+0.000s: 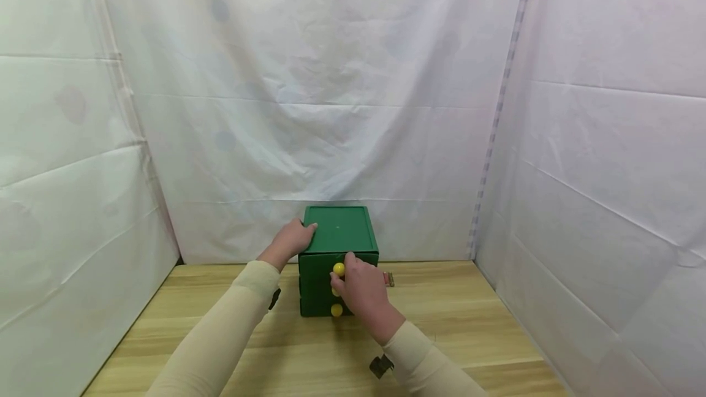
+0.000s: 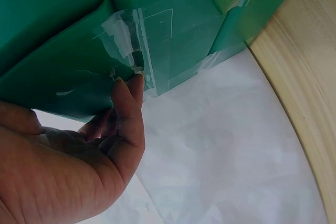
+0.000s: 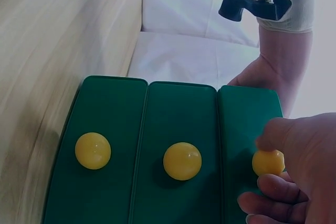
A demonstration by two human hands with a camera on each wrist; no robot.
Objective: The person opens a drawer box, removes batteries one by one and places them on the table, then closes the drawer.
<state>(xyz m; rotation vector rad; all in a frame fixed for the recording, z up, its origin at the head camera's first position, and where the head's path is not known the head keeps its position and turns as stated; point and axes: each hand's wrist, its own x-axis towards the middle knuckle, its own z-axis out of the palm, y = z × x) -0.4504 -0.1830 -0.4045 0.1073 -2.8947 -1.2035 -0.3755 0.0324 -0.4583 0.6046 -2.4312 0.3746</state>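
Observation:
A small green drawer cabinet (image 1: 339, 231) stands on the table, its front towards me. Three drawers are stacked in it, each with a round yellow knob; the bottom knob (image 1: 337, 310) and the middle knob (image 3: 182, 161) show fully. At the cabinet's left side, my left hand (image 1: 292, 241) grips the body, thumb on the top edge and bent fingertips against the taped side (image 2: 173, 40). My right hand (image 1: 366, 290) is at the front, thumb and fingers around the top drawer's knob (image 3: 268, 162), pinching it. The top drawer looks closed.
Wood-patterned table (image 1: 441, 323) lies under the cabinet. White cloth (image 1: 331, 78) hangs behind it and along both sides. A small reddish item (image 1: 389, 279) shows beside the cabinet's right side, partly hidden. Dark camera mounts (image 1: 380, 366) hang at the wrists.

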